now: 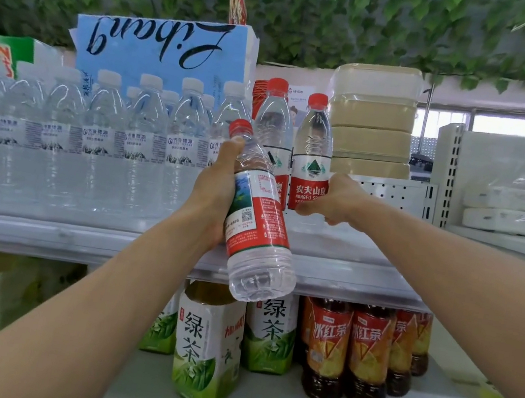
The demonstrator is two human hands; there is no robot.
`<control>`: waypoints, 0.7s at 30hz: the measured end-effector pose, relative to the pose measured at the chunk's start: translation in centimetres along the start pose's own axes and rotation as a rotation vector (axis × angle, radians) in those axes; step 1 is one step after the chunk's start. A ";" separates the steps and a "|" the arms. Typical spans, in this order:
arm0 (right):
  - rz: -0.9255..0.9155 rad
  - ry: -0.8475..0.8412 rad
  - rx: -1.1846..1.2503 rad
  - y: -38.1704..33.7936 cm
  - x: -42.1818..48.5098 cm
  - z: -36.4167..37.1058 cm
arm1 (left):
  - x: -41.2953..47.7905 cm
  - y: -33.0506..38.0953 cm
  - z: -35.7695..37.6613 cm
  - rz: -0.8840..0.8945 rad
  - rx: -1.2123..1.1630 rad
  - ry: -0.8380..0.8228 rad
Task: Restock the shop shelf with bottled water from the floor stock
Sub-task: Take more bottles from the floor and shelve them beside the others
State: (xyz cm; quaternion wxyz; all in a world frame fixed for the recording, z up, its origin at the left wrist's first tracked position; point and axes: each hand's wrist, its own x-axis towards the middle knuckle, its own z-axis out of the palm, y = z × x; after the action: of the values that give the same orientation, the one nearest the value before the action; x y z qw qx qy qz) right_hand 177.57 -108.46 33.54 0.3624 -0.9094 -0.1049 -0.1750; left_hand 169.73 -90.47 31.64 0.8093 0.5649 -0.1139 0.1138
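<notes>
Grips a red-capped bottle (261, 219) in the left hand (217, 188), fingers wrapped round the label, cap leaning to eleven o'clock, base hanging out past the shelf (73, 240) edge. Clamps the right hand (337, 197) round the label of a second bottle (312, 162), upright on the shelf at two o'clock from the first. Probably seats that one just beside a third bottle (272, 120), red-capped too, at its ten o'clock.

Risks toppling the third bottle by shoving the standing one back too hard: tall, narrow shapes on small bases. Risks clipping the row of white-capped bottles (147, 131) at nine o'clock when swinging the tilted one in. Risks dropping the tilted bottle too, with one hand only on a slick label and nothing under the base.

Thin clear plastic throughout, ribbed at shoulder and base, likely to give under a squeeze. Glossy red-and-white wrap labels, hard ridged screw caps. Smooth pale shelf board, apparently metal, with a clear strip along the front. At one o'clock, a stack of beige boxes (371, 119), matte, round-cornered, wrapped in shiny film.
</notes>
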 end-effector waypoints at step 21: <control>-0.295 0.240 0.207 -3.3 -6.1 -0.2 | -0.5 0.6 0.0 0.088 -0.097 -0.052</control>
State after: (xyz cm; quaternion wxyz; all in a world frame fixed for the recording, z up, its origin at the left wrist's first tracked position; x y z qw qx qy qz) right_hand 170.86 -106.64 33.31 0.4343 -0.8147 -0.2106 -0.3212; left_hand 169.08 -90.33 32.07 0.8266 0.5223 -0.1651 0.1292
